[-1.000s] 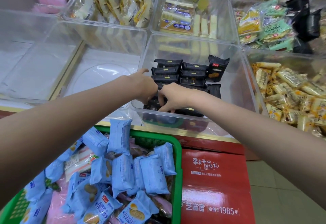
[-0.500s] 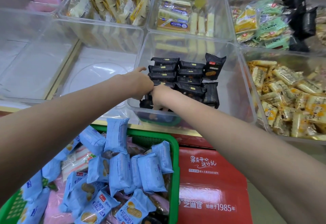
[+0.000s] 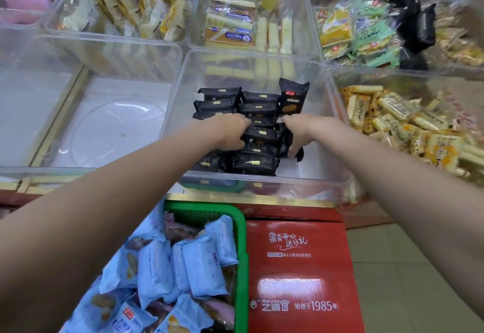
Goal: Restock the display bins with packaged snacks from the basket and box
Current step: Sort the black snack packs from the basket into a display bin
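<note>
Black snack packets [image 3: 258,108] stand in two rows inside a clear display bin [image 3: 309,175] in the middle of the counter. My left hand [image 3: 230,132] curls against the left side of the right row. My right hand [image 3: 298,133] grips a black packet [image 3: 286,146] on the row's right side. One black packet [image 3: 292,97] stands upright at the back right. Below, a green basket [image 3: 239,217] holds several light blue snack packets [image 3: 204,264]. A red box [image 3: 301,275] sits next to it on the right.
To the left stands a clear bin [image 3: 110,123] with nothing in it. Bins of yellow snacks [image 3: 408,128], pale cakes [image 3: 235,26] and green and yellow packets [image 3: 361,28] surround the middle bin. Tiled floor [image 3: 392,280] lies at the lower right.
Both hands have moved apart and further into the bin, from the front packets to either side of the right row. The camera has shifted closer.
</note>
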{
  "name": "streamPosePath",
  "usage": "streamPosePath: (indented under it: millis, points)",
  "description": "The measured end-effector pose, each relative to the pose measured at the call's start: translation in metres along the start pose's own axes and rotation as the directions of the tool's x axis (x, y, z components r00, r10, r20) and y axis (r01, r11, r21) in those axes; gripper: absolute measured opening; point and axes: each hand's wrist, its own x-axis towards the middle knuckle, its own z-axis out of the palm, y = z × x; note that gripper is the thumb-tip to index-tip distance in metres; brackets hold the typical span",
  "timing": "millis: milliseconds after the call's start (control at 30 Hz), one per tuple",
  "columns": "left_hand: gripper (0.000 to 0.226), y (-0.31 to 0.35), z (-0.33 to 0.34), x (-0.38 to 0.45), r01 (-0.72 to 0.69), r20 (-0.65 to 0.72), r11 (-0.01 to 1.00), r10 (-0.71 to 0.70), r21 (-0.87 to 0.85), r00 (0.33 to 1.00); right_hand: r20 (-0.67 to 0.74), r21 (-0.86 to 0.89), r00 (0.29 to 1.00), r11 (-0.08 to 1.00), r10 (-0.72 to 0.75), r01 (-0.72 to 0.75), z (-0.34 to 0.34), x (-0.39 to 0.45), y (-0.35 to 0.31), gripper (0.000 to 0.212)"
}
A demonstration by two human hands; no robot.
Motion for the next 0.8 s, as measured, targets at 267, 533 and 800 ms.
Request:
streamPosePath:
  millis: [267, 533, 800]
  points:
    - [0.064, 0.009, 0.019, 0.018, -0.051, 0.086, 0.989, 0.039, 0.138, 0.995, -0.216, -0.115, 0.975, 0.993, -0.046, 0.021, 0.016, 0.004, 0.001, 0.091]
    - [0.046, 0.014, 0.000, 0.020, 0.017, -0.051, 0.997, -0.021, -0.069, 0.999, -0.297, 0.411, 0.930, 0.850, -0.216, 0.329, -0.028, -0.020, 0.035, 0.054]
    - [0.028, 0.028, -0.010, 0.023, -0.025, -0.010, -0.190, -0.077, -0.981, 0.997, -0.303, 0.937, 0.900, 0.075, -0.315, 0.341, -0.020, -0.042, 0.033, 0.027]
